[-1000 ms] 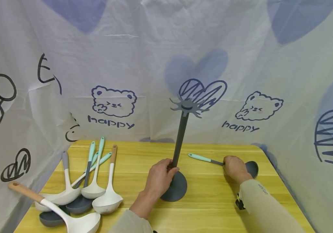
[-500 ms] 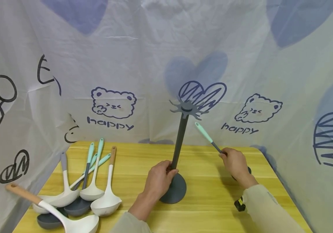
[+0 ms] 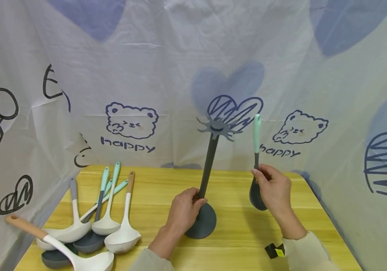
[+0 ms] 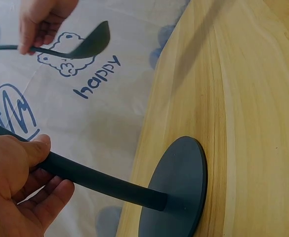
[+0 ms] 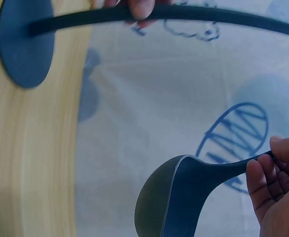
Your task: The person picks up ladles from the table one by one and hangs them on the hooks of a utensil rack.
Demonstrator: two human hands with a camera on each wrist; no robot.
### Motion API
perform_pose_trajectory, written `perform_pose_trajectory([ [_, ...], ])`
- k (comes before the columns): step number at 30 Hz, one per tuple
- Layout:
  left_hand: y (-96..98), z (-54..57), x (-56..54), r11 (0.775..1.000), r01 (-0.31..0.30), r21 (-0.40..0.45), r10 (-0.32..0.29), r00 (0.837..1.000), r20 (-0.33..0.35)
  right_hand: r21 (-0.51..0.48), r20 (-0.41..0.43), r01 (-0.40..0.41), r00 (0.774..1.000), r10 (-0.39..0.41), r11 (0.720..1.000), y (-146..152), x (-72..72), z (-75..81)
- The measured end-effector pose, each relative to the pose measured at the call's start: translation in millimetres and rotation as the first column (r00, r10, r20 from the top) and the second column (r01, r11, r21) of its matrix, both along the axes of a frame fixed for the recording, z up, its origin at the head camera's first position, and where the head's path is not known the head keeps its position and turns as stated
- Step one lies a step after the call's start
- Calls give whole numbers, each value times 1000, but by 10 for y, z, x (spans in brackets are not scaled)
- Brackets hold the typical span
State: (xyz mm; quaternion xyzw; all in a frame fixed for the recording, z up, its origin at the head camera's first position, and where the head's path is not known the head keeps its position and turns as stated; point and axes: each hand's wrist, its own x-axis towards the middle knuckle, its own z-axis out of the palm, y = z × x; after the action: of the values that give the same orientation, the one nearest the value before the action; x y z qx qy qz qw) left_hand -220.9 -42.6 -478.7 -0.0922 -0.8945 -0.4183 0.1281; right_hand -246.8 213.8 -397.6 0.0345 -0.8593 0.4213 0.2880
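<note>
In the head view a dark grey utensil stand (image 3: 209,162) with a ring of hooks at its top stands on its round base. My left hand (image 3: 184,210) grips its post low down, thumb and fingers round it, as the left wrist view also shows. To the right, my right hand (image 3: 276,190) pinches a ladle by its dark shaft. The ladle (image 3: 257,135) is upright above the table, mint handle end up and dark bowl (image 5: 171,197) down. Its handle end reaches about the height of the hooks, a little to their right, apart from them.
Several ladles (image 3: 112,210) with mint, wooden and grey handles lie heaped on the table's left side. A small black and yellow object (image 3: 274,251) shows by the right sleeve. A printed cloth (image 3: 179,75) hangs behind the wooden table (image 3: 234,241).
My right hand has lifted the ladle off the table and turned it from lying flat to upright, handle end up. My left hand keeps its grip on the stand.
</note>
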Motion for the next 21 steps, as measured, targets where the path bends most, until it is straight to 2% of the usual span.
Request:
perform_pose_trajectory([
  [5,1,-2,4,1000,5,9,-5,1000,12,-104,-92,-26,996,16,994,-116,183,56],
  [8,3,-1,5,1000,3,5,-3,1000,5,-135,-183,-66,982,41,989,-182,289,22],
  [12,6,1,7,1000,1,7,-1,1000,-2,-108,-333,-136,938,93,985,-269,398,-52],
  [14,7,1,8,1000,2,9,-2,1000,-3,-86,-382,-162,917,118,983,-306,443,-79],
  [17,7,2,9,1000,2,8,-2,1000,-5,-54,-413,-184,899,146,981,-354,501,-108],
  [21,6,1,10,1000,-3,2,3,1000,-11,-37,-416,-220,890,185,975,-412,572,-117],
])
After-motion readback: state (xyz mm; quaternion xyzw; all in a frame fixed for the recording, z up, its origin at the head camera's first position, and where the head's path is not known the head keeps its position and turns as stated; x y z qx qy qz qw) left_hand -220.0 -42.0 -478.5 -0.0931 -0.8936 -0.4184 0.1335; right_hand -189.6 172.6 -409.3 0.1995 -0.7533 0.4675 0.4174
